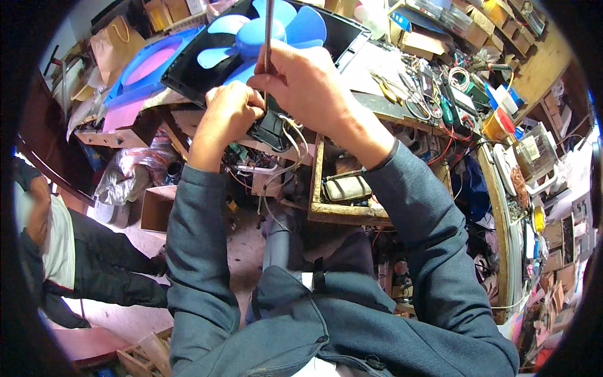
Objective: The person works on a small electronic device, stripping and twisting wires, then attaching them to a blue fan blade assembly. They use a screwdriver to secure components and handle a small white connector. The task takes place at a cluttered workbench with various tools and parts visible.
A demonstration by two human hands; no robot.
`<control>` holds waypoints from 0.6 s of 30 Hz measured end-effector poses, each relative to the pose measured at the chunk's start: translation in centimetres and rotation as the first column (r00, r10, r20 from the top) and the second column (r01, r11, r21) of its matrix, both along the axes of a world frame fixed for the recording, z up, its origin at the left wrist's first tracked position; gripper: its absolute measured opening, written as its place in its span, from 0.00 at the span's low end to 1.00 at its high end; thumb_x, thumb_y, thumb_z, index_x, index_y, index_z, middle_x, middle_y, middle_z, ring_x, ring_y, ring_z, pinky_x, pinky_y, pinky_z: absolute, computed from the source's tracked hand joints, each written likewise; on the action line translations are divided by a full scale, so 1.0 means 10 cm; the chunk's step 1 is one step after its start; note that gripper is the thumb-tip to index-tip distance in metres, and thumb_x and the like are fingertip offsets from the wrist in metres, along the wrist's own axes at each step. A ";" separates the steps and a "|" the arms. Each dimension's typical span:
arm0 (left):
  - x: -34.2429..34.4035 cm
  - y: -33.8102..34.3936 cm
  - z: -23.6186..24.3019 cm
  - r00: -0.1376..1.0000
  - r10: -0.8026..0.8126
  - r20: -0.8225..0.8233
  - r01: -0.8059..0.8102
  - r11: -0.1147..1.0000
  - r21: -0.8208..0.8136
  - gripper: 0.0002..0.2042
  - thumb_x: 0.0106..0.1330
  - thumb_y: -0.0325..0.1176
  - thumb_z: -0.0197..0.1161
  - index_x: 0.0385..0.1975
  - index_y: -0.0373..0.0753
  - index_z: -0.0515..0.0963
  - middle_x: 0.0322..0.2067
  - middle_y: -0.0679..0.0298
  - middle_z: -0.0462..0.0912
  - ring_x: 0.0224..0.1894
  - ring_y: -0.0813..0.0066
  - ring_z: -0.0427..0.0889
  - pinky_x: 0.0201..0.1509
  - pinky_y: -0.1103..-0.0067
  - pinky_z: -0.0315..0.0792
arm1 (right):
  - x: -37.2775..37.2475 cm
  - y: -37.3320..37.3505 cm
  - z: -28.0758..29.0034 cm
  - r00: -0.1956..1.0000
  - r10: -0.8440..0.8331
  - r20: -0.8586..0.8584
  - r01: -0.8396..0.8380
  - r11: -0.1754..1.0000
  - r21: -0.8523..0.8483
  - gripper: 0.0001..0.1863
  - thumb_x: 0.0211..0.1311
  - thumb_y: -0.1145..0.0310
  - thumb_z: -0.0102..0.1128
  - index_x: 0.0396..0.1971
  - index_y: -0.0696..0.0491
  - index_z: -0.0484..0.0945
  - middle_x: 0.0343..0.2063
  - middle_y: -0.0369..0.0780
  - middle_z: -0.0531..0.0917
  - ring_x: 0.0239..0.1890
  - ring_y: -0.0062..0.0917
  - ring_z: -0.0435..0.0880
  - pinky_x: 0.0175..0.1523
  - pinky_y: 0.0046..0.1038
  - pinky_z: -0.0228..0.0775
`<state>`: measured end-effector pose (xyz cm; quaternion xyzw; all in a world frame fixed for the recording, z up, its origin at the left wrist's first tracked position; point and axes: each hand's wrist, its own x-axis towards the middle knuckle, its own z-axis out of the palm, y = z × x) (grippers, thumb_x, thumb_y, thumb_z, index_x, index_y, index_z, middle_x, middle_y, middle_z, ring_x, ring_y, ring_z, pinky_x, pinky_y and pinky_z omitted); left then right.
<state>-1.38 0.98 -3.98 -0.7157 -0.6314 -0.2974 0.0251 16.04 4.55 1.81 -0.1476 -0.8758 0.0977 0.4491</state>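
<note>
A blue fan point(252, 34) with broad blades lies in a square black frame point(344, 55) on the bench ahead of me. My right hand point(301, 85) is closed around a thin metal rod point(269, 31), which stands upright in front of the fan. The rod's lower end comes down beside my left fingertips. My left hand point(233, 110) is closed, its fingers pinching at a black plastic part point(270, 131) on the near edge of the frame. Just what lies between those fingers is partly hidden. Pale cables point(300, 147) hang from beside the black part.
Below my right forearm, a wooden drawer point(352, 213) stands open with parts inside. A blue panel with a round opening point(135, 72) leans left of the fan. Pliers point(388, 93) and tangled wires lie right. Another person point(63, 242) is at lower left, near a cardboard box point(157, 208).
</note>
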 end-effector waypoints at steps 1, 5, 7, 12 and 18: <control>0.01 0.00 0.00 1.000 -0.013 0.005 0.013 1.000 0.001 0.05 0.52 0.32 0.68 0.27 0.43 0.88 0.26 0.55 0.86 0.35 0.56 0.86 0.45 0.66 0.75 | 0.00 0.01 -0.01 1.000 -0.011 -0.004 0.011 1.000 -0.014 0.12 0.58 0.67 0.68 0.31 0.58 0.75 0.23 0.52 0.81 0.29 0.50 0.84 0.32 0.41 0.75; 0.03 -0.04 0.02 1.000 -0.015 -0.011 0.015 1.000 -0.008 0.04 0.51 0.31 0.68 0.26 0.43 0.88 0.25 0.55 0.85 0.34 0.56 0.86 0.45 0.65 0.75 | -0.01 0.02 0.04 0.998 0.042 0.049 -0.042 0.999 -0.005 0.10 0.58 0.69 0.67 0.32 0.59 0.77 0.25 0.52 0.82 0.30 0.49 0.85 0.34 0.41 0.77; 0.02 -0.03 -0.02 0.999 -0.023 -0.026 0.023 1.000 0.012 0.04 0.52 0.31 0.69 0.26 0.43 0.88 0.25 0.56 0.85 0.34 0.56 0.86 0.44 0.65 0.75 | -0.04 0.09 0.00 0.997 0.068 0.044 -0.069 0.997 0.017 0.10 0.58 0.69 0.67 0.33 0.59 0.78 0.25 0.52 0.83 0.31 0.49 0.85 0.35 0.41 0.77; 0.04 -0.05 0.00 0.998 0.003 -0.063 -0.001 0.999 0.034 0.03 0.52 0.30 0.69 0.25 0.43 0.88 0.24 0.57 0.85 0.33 0.56 0.86 0.43 0.65 0.74 | -0.07 0.08 0.02 0.998 -0.018 0.061 0.018 1.000 -0.002 0.10 0.58 0.67 0.66 0.33 0.59 0.79 0.24 0.51 0.83 0.30 0.49 0.85 0.35 0.41 0.77; 0.01 -0.03 0.00 0.998 -0.026 0.054 0.026 1.000 0.004 0.04 0.53 0.31 0.69 0.27 0.43 0.88 0.26 0.57 0.86 0.34 0.56 0.86 0.44 0.65 0.74 | -0.06 0.05 0.03 0.999 -0.048 0.014 0.047 0.998 0.029 0.12 0.59 0.64 0.67 0.29 0.58 0.78 0.22 0.52 0.82 0.29 0.49 0.85 0.33 0.42 0.76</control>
